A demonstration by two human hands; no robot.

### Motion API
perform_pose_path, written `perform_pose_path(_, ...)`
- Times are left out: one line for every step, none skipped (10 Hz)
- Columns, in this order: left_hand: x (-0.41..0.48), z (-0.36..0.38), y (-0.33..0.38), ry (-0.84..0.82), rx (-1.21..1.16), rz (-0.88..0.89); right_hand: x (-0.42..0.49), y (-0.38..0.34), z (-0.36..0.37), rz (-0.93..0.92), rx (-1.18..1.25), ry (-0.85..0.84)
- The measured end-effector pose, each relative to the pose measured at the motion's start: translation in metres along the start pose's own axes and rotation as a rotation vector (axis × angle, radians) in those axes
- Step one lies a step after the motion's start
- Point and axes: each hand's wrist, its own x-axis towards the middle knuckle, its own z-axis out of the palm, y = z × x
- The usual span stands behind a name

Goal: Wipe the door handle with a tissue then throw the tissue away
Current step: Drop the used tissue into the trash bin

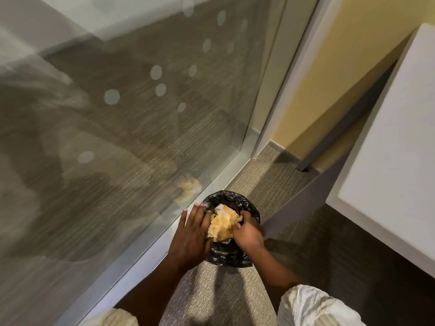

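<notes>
A small bin lined with a black bag (231, 254) stands on the carpet beside the glass wall. Crumpled tissue (221, 225), whitish with a yellow-orange tint, fills its mouth. My left hand (191, 230) lies flat with fingers spread over the bin's left rim, touching the tissue's edge. My right hand (247, 231) has its fingers curled down onto the right side of the tissue, pressing on it. No door handle is in view.
A glass wall with frosted dots (131, 118) and a metal bottom rail (146, 250) runs along the left. A white desk (390, 147) with a grey leg (339, 135) stands at the right, before a yellow wall (313, 85). Grey carpet (226, 297) lies below.
</notes>
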Motion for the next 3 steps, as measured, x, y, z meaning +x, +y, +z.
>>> perform_pose_path(0.000,-0.007,0.007,-0.022,0.011,-0.007,-0.007,0.007,-0.002,-0.021,-0.048,0.004)
perform_pose_path(-0.005,-0.019,0.007,-0.054,-0.007,-0.006,-0.022,0.005,-0.013,-0.023,-0.060,0.019)
perform_pose_path(-0.013,-0.042,0.011,-0.046,0.002,-0.030,-0.044,-0.004,-0.026,-0.038,-0.055,0.043)
